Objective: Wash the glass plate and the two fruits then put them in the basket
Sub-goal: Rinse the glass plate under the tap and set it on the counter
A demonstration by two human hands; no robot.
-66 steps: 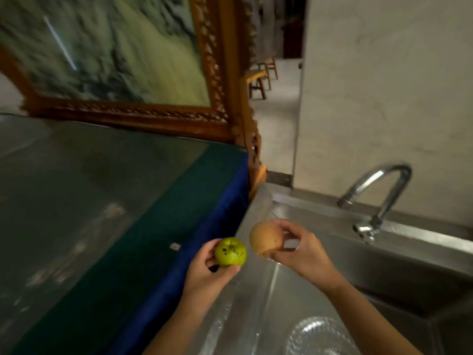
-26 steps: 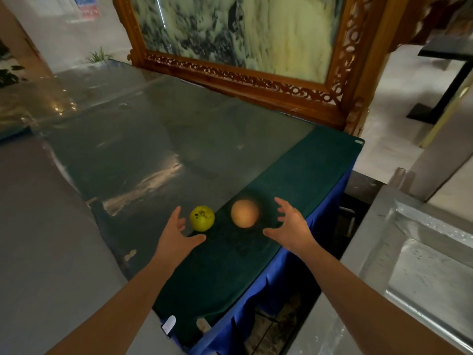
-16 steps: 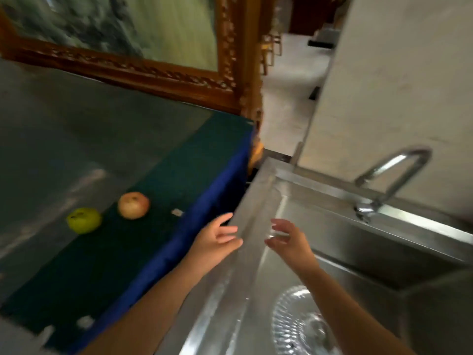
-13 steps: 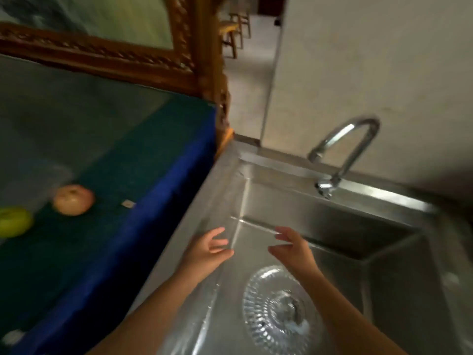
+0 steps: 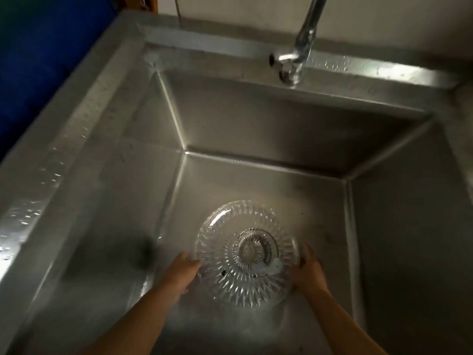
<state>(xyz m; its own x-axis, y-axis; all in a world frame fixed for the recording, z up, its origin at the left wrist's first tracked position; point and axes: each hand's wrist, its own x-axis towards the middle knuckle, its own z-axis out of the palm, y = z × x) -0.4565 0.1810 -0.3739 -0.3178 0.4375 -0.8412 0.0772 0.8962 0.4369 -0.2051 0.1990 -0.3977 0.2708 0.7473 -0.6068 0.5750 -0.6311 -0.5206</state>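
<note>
The plate (image 5: 246, 254) lies in the bottom of the sink (image 5: 76, 139), over the drain, with the left hand (image 5: 182, 272) at its left rim and the right hand (image 5: 308, 272) at its right rim. The left fingers (image 5: 190, 263) touch the rim edge and seem to curl under it; the right fingers (image 5: 305, 254) wrap the opposite edge, so the plate sits between the two hands. Whether either hand is truly clamped or only resting against the glass I cannot tell, since the fingertips are lost behind the rim and the cut pattern. By my reading the task is at its start: the plate looks about to be lifted for washing, no water runs from the tap (image 5: 294, 60) well beyond the fingers, and nothing shows it as washed yet. Both fruits and the basket are out of view, so their state cannot be judged here; washing them and loading the basket all appear to remain. A dark blurred patch left of the left fingers on the sink wall is too smeared to identify. The tap's upper neck is cut off at the top, and both forearms run out at the bottom edge.
</note>
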